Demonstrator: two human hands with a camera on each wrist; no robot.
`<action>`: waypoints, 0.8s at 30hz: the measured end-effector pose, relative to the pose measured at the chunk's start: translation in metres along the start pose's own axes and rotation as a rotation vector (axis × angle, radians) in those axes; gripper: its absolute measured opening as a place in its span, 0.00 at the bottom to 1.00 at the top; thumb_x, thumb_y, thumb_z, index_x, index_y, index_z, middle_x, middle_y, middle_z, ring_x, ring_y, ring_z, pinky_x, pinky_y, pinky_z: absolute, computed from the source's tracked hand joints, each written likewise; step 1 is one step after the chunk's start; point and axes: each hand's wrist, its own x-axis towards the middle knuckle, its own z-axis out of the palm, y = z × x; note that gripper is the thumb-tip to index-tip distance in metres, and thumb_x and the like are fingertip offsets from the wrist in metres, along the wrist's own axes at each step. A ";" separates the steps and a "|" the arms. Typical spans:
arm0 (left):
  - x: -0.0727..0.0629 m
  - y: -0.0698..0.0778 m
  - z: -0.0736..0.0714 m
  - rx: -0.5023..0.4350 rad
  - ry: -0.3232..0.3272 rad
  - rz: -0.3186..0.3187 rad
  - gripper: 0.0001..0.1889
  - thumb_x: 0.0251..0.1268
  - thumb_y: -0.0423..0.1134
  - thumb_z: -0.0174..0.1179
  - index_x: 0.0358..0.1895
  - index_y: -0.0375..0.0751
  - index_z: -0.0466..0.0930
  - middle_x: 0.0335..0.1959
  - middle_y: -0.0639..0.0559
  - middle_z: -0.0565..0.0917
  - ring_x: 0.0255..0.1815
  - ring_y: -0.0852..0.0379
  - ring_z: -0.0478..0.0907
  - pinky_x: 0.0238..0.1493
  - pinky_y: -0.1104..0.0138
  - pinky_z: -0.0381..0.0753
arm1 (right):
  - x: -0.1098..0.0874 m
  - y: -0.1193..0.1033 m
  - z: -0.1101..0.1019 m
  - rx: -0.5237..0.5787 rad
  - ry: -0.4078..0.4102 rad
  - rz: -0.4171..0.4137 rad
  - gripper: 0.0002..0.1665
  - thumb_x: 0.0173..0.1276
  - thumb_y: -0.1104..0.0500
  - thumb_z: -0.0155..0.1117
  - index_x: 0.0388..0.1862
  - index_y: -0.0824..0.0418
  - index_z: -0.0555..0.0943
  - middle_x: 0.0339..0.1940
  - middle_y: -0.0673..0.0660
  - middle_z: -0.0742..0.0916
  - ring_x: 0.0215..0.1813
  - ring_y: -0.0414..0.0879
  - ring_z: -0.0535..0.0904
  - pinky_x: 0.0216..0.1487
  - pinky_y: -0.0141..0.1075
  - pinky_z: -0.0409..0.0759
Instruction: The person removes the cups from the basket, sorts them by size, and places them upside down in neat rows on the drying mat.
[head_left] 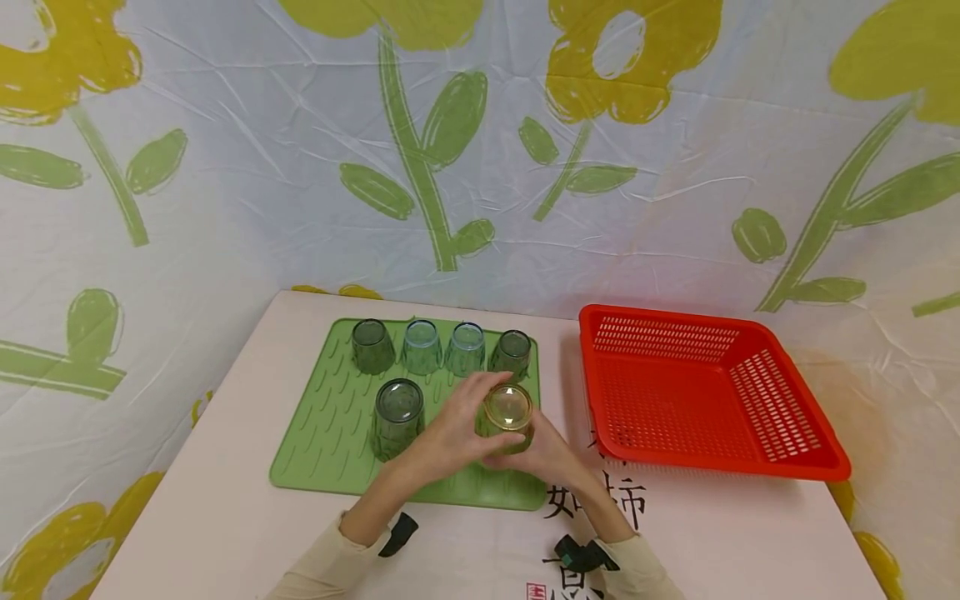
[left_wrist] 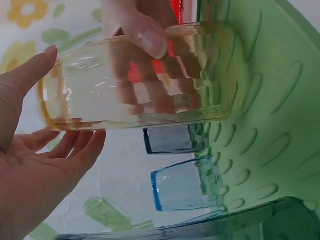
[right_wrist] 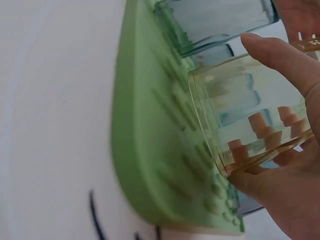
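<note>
An amber drinking glass (head_left: 509, 407) stands upside down over the right part of a green drying mat (head_left: 318, 450). My left hand (head_left: 452, 423) grips it near the upturned base, thumb on one side and fingers on the other, as the left wrist view shows. Lower on the glass, my right hand (head_left: 546, 454) holds the opposite side, its fingers visible through the clear wall. The rim is close to the mat; I cannot tell whether it touches. A large grey glass (head_left: 399, 417) stands inverted to the left of my left hand.
Along the mat's back edge stand two blue glasses (head_left: 422, 347) between a grey glass (head_left: 372, 347) and another grey glass (head_left: 512, 354), all inverted. A red plastic basket (head_left: 720, 465) sits to the right. Black characters mark the pale tabletop (head_left: 225, 492) in front.
</note>
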 end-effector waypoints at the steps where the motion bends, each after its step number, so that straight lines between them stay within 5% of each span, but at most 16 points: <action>1: 0.000 -0.001 0.000 -0.012 -0.002 -0.008 0.41 0.61 0.43 0.77 0.75 0.42 0.67 0.69 0.44 0.72 0.68 0.48 0.70 0.64 0.49 0.76 | 0.000 0.002 0.000 -0.005 0.001 0.000 0.60 0.58 0.59 0.82 0.82 0.51 0.55 0.77 0.54 0.70 0.75 0.54 0.67 0.71 0.60 0.66; 12: -0.003 -0.008 0.001 -0.062 -0.013 -0.079 0.37 0.64 0.45 0.74 0.74 0.41 0.69 0.69 0.47 0.72 0.62 0.50 0.75 0.60 0.51 0.79 | 0.001 0.006 0.000 -0.014 0.008 0.036 0.62 0.56 0.57 0.84 0.82 0.49 0.56 0.77 0.53 0.70 0.77 0.54 0.62 0.74 0.71 0.49; 24: -0.004 -0.003 -0.009 -0.039 -0.061 -0.109 0.38 0.66 0.46 0.72 0.76 0.45 0.66 0.71 0.47 0.69 0.71 0.49 0.69 0.67 0.48 0.74 | -0.001 -0.005 -0.007 -0.027 -0.018 0.055 0.59 0.58 0.56 0.83 0.81 0.42 0.57 0.76 0.47 0.71 0.77 0.51 0.62 0.74 0.69 0.54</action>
